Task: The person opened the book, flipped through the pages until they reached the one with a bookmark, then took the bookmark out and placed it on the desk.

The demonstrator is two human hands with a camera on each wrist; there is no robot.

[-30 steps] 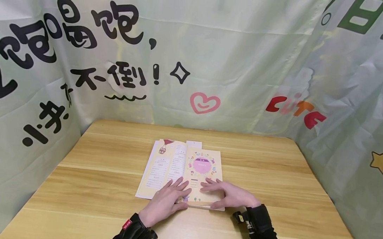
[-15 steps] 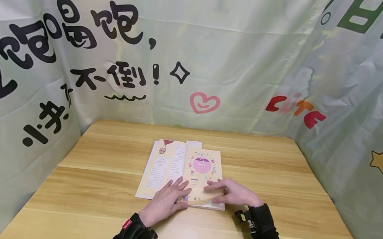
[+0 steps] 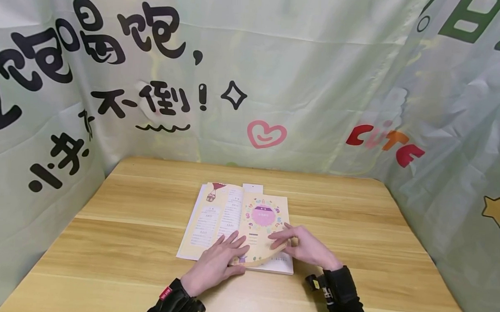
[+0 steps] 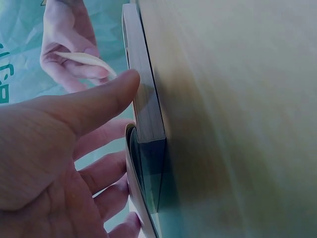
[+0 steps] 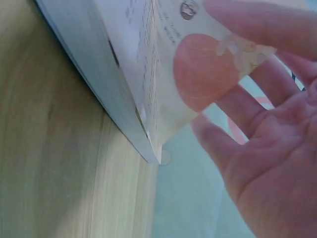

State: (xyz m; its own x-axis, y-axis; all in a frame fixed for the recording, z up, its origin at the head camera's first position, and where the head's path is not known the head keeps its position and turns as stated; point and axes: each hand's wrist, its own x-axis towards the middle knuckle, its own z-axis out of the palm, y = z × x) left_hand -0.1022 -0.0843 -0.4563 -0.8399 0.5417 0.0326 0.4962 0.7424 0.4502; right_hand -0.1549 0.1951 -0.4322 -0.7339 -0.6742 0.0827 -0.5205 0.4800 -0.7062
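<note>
An open book lies on the wooden table, with a printed left page and a cream right page bearing a pink circle. My left hand rests on the lower middle of the book, fingers spread. In the left wrist view its thumb lies by the book's thick lower edge. My right hand pinches the lower right corner of the cream page, which bends up off the white page below. The right wrist view shows the lifted page between thumb and fingers.
A white strip sticks out past the book's top edge. The wooden table stretches around the book. Behind it and at both sides hangs a pale printed cloth.
My right hand has gone from resting on the page to pinching its corner and lifting it, baring more of the page below. The left hand stays in place.
</note>
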